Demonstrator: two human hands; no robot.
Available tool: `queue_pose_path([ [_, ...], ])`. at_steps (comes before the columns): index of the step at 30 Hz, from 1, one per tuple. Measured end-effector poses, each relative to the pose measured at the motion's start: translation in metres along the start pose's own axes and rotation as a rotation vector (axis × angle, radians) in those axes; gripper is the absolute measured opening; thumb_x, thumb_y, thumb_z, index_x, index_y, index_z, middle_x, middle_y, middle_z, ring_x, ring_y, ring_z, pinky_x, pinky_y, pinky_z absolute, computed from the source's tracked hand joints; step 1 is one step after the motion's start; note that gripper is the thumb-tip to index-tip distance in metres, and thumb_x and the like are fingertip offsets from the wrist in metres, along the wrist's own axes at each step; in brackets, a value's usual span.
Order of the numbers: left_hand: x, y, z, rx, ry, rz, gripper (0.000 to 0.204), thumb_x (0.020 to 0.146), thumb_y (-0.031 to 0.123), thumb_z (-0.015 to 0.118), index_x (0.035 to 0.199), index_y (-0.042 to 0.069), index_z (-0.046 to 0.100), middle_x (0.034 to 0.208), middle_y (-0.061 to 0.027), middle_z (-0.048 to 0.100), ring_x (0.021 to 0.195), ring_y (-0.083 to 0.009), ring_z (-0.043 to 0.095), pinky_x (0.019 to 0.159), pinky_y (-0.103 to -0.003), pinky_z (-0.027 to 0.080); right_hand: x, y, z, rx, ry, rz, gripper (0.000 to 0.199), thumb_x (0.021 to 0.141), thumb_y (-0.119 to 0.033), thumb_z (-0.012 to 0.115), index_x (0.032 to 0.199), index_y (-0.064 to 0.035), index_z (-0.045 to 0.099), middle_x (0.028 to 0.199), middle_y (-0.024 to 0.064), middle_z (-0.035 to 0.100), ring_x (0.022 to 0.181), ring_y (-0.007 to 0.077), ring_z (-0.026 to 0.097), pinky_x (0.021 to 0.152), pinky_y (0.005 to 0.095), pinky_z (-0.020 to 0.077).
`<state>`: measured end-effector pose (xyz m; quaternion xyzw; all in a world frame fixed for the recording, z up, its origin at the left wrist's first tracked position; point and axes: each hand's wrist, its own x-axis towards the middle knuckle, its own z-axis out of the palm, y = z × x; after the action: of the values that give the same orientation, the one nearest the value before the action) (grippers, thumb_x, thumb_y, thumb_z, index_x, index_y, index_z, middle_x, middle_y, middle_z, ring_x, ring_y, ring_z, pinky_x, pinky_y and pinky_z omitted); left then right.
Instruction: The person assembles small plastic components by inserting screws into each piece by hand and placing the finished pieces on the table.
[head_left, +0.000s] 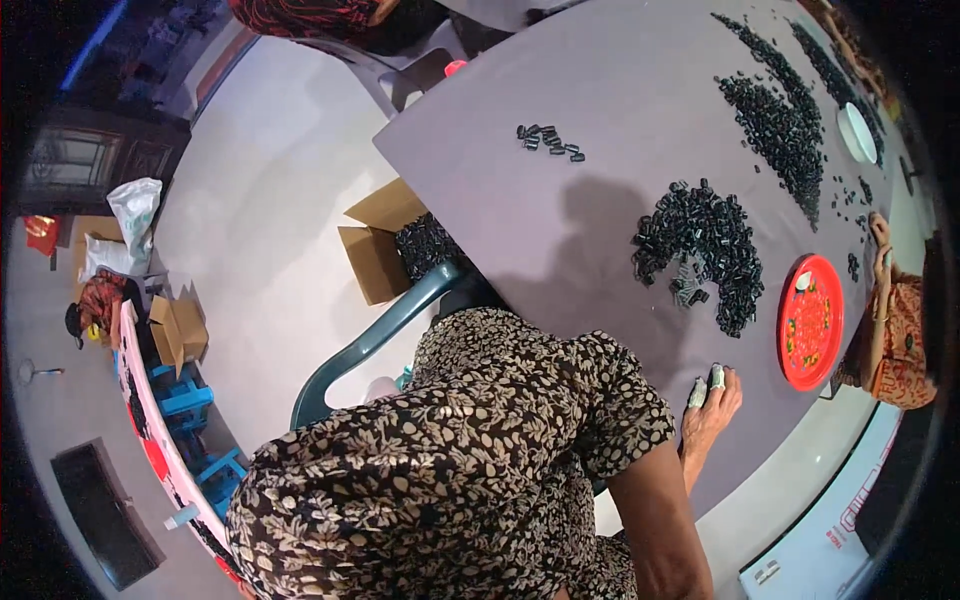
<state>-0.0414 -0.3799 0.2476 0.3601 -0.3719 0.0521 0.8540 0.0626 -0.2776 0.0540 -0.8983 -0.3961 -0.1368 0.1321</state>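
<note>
My right hand (pixel 711 404) rests on the grey table (pixel 590 245) near its lower right edge, back up and fingers stretched out, with nothing visible in it. Pale wraps cover two of its fingers. A curved pile of small, glossy black cylindrical pieces (pixel 705 235) lies beyond the fingertips, apart from them. Beside the pile's inner side sits a small cluster of greyish pieces (pixel 687 286). To the right is a red oval tray (pixel 787 345) with a colourful pattern and a small pale item on it. My left hand is out of sight.
More black pieces (pixel 770 125) form long heaps at the far right, near a white bowl (pixel 856 133). Another person's hand (pixel 880 235) touches the table's right edge. Left of the table are an open cardboard box (pixel 372 262) of black pieces and a green chair armrest (pixel 375 340).
</note>
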Motion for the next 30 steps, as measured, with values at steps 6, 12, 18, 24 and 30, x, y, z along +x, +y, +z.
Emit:
queue_pose_path([
  [6, -0.004, 0.022, -0.016, -0.005, -0.001, -0.016, 0.012, 0.076, 0.013, 0.062, 0.077, 0.002, 0.06, 0.071, -0.0054, 0.06, 0.063, -0.0143, 0.056, 0.053, -0.028, 0.042, -0.003, 0.003, 0.001, 0.034, -0.011, 0.009, 0.03, 0.079, -0.009, 0.056, 0.106, 0.003, 0.052, 0.113, 0.017, 0.049, 0.106, 0.0351, 0.044, 0.09, 0.0436, 0.0341],
  [12, -0.003, 0.031, -0.019, -0.003, -0.006, -0.036, 0.012, 0.076, 0.014, 0.062, 0.076, 0.002, 0.06, 0.071, -0.0052, 0.06, 0.063, -0.0137, 0.056, 0.053, -0.028, 0.042, -0.008, 0.008, 0.001, 0.002, -0.01, 0.011, 0.029, 0.08, -0.01, 0.056, 0.106, 0.0026, 0.052, 0.113, 0.0169, 0.05, 0.106, 0.0353, 0.044, 0.09, 0.0437, 0.0342],
  [18, 0.002, 0.023, -0.017, 0.008, 0.002, -0.059, 0.013, 0.076, 0.014, 0.062, 0.075, 0.002, 0.06, 0.07, -0.0049, 0.06, 0.062, -0.0132, 0.056, 0.053, -0.027, 0.042, -0.006, 0.008, 0.005, 0.024, 0.018, -0.017, 0.029, 0.08, -0.009, 0.056, 0.106, 0.0021, 0.052, 0.112, 0.0167, 0.05, 0.105, 0.0353, 0.045, 0.089, 0.0442, 0.0347],
  [24, -0.005, 0.033, -0.022, 0.012, -0.003, -0.09, 0.013, 0.076, 0.015, 0.062, 0.075, 0.002, 0.059, 0.07, -0.0046, 0.06, 0.062, -0.0127, 0.056, 0.052, -0.027, 0.042, -0.005, 0.008, 0.004, 0.01, 0.014, -0.018, 0.029, 0.08, -0.009, 0.056, 0.106, 0.0018, 0.052, 0.112, 0.0165, 0.05, 0.105, 0.0347, 0.045, 0.088, 0.044, 0.0348],
  [30, -0.017, 0.068, -0.051, 0.016, 0.002, -0.116, 0.014, 0.076, 0.015, 0.062, 0.074, 0.002, 0.059, 0.07, -0.0043, 0.06, 0.062, -0.0122, 0.056, 0.052, -0.027, 0.042, -0.006, 0.008, 0.003, 0.007, 0.003, -0.015, 0.027, 0.08, -0.01, 0.055, 0.105, 0.0017, 0.053, 0.112, 0.0165, 0.05, 0.106, 0.0349, 0.045, 0.088, 0.0437, 0.0348],
])
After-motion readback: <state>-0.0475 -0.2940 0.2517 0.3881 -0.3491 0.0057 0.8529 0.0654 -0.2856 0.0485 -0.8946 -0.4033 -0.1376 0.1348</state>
